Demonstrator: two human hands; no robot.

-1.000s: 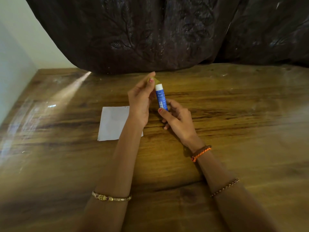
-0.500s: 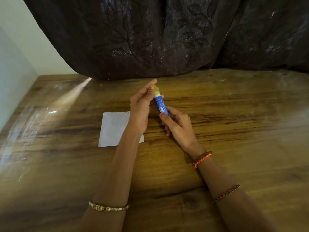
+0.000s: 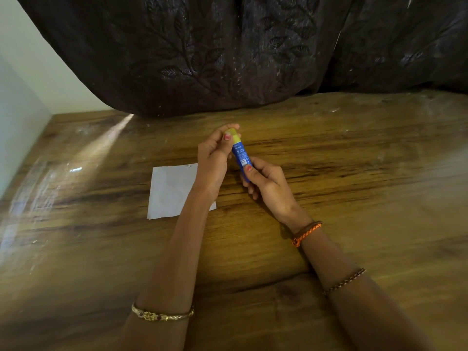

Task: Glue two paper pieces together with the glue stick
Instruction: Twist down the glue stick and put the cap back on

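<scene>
The blue glue stick (image 3: 241, 157) carries a white label patch with small print along its barrel — too small and blurred to read. No other lettering shows anywhere in the scene.

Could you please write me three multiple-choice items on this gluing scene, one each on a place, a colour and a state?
1. Where does the white paper lie?
A. on the wooden table, partly under the left forearm
B. in the right hand
C. on the dark curtain

2. What colour is the glue stick body?
A. red
B. blue
C. green

3. How is the glue stick held?
A. lying loose on the table
B. in the left hand alone
C. right hand around the body, left hand pinching the yellow cap

Answers: 1 A, the sheet lies flat on the wood beneath the left arm. 2 B, the tube under the cap is blue. 3 C, both hands grip it, one at each end.
</scene>
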